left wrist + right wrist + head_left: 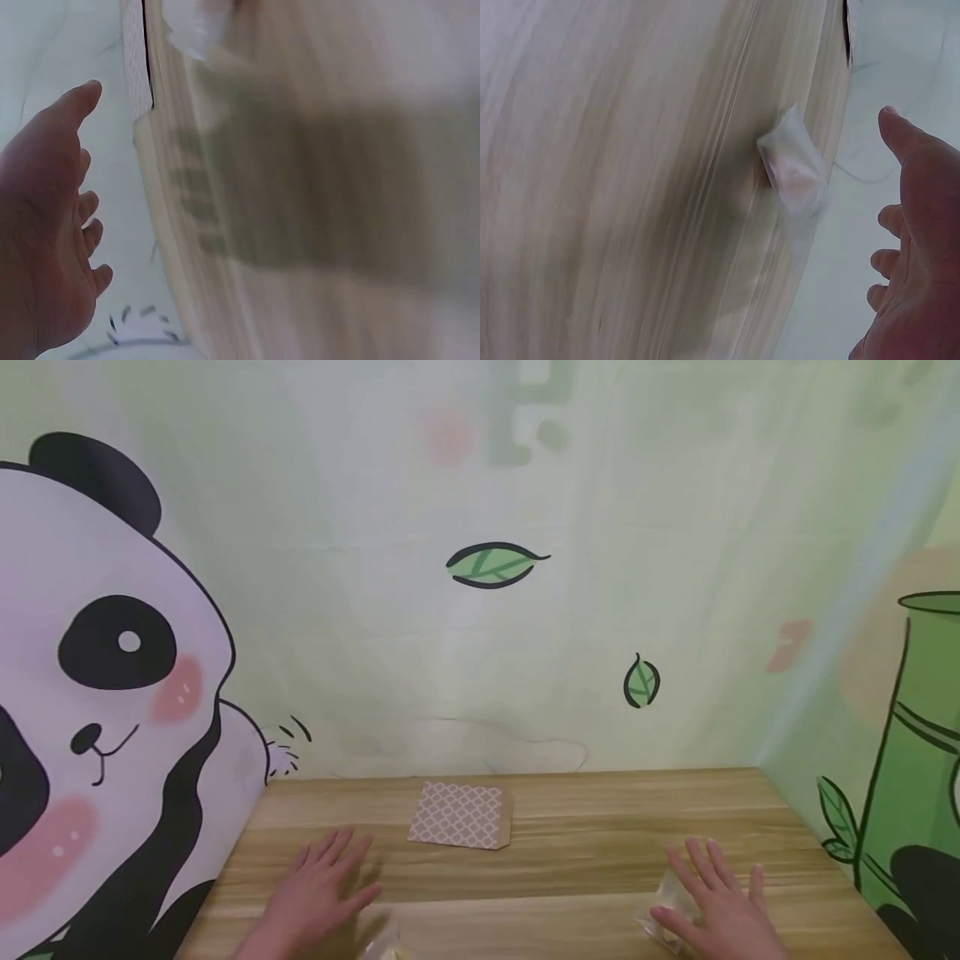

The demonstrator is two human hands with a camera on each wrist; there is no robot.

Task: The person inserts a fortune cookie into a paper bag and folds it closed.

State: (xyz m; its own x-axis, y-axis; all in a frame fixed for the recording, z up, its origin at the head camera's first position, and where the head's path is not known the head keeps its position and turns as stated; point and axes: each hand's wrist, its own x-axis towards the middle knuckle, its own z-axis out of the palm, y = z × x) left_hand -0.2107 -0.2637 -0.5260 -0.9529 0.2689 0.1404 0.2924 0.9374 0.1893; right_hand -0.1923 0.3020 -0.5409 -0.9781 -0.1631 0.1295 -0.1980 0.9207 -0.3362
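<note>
I count two hands of mine, a left hand (315, 892) and a right hand (720, 910); one tabletop (600, 827); one lattice-patterned card (456, 814); two translucent plastic packets (663, 897), one cut off by the head view's lower edge; and, printed, one panda (150, 560), two loose leaves (491, 567), one bamboo stalk (918, 760).

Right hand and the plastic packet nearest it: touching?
Apart: the right wrist view shows pale backdrop between the right hand and the plastic packet.
</note>
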